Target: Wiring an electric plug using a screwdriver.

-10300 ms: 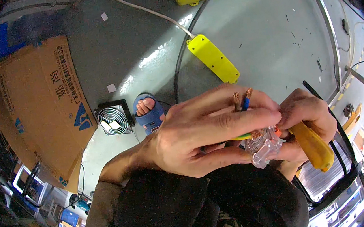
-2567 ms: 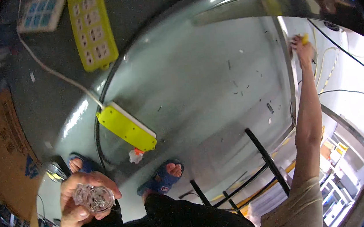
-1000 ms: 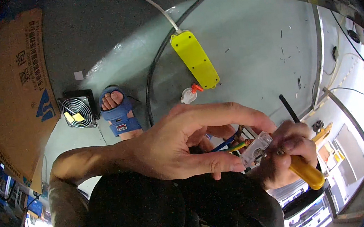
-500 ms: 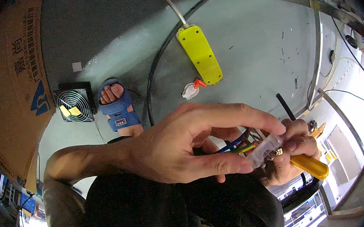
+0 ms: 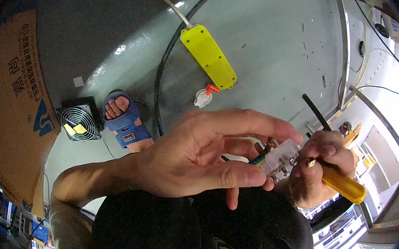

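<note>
My left hand [image 5: 212,154] grips a clear plastic connector housing [image 5: 281,157] between thumb and fingers. Metal parts show inside the housing. Green and blue insulated wire [image 5: 257,160] runs into its left side, and a bare copper strand end [image 5: 270,142] sticks up beside it. Close against the housing's right side, my right hand [image 5: 327,157] is closed with a small brass-coloured piece [image 5: 311,163] pinched at the fingertips. A yellow tool handle [image 5: 344,185] juts out below that same hand; the tool's working end is hidden.
On the floor lie a yellow power strip [image 5: 209,58], a black cable [image 5: 166,60] and a white disc with an orange piece [image 5: 203,97]. A fan [image 5: 78,122] stands by my sandalled foot [image 5: 124,118]. Left is a cardboard box [image 5: 8,110]; right, a metal frame [image 5: 343,36].
The clear housing has turned in my left hand, so its metal parts and a copper wire end show more. My right fingers have drawn slightly right, off the housing. The whole view has shifted a little.
</note>
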A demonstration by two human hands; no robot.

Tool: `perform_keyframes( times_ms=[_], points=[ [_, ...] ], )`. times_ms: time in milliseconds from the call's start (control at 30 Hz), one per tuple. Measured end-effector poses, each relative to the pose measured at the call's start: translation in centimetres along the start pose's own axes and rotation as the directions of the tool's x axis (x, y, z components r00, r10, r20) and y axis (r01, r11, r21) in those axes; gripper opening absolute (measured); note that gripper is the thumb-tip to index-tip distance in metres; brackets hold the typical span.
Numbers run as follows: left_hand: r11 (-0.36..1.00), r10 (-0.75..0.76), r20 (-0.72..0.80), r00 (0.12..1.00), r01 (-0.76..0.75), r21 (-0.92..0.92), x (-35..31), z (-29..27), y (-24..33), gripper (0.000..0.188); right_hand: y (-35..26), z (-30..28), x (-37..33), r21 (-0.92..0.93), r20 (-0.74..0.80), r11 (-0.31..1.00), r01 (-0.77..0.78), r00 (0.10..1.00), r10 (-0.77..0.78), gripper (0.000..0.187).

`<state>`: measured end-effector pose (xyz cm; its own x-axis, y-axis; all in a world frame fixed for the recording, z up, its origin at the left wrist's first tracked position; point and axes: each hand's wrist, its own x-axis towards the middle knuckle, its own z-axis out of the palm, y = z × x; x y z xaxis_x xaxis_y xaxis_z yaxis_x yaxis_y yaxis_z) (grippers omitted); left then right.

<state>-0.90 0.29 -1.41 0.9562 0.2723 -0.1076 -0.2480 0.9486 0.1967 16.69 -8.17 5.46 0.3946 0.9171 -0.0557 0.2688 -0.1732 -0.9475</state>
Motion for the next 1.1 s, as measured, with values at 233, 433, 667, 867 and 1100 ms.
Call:
perform_keyframes(
  times_ms=[233,433,667,867,1100],
  points=[
    [0.999,-0.037,-0.021,0.999,0.037,0.017,0.0,0.3,0.2,0.055,0.4,-0.7,-0.3,-0.005,0.087,0.996,0.087,0.992,-0.086,0.024],
    [0.996,0.015,-0.078,0.997,-0.009,0.088,-0.2,0.8,0.1,0.058,0.0,-0.7,1.1,0.007,0.324,0.989,0.147,0.935,-0.141,0.024],
    [0.992,0.085,-0.058,0.995,-0.079,0.103,0.1,0.7,-0.3,0.056,0.4,-0.6,0.7,0.001,0.227,0.984,0.177,0.958,-0.173,0.02],
    [0.974,0.149,-0.022,0.989,-0.143,0.173,-0.3,0.7,-0.6,0.048,0.3,0.1,0.6,0.028,0.215,0.981,0.194,0.957,-0.195,0.018],
    [0.941,0.162,-0.031,0.986,-0.145,0.305,-0.4,0.8,-0.3,0.053,0.2,-0.3,1.1,0.017,0.262,0.991,0.133,0.956,-0.133,0.017]
  ],
)
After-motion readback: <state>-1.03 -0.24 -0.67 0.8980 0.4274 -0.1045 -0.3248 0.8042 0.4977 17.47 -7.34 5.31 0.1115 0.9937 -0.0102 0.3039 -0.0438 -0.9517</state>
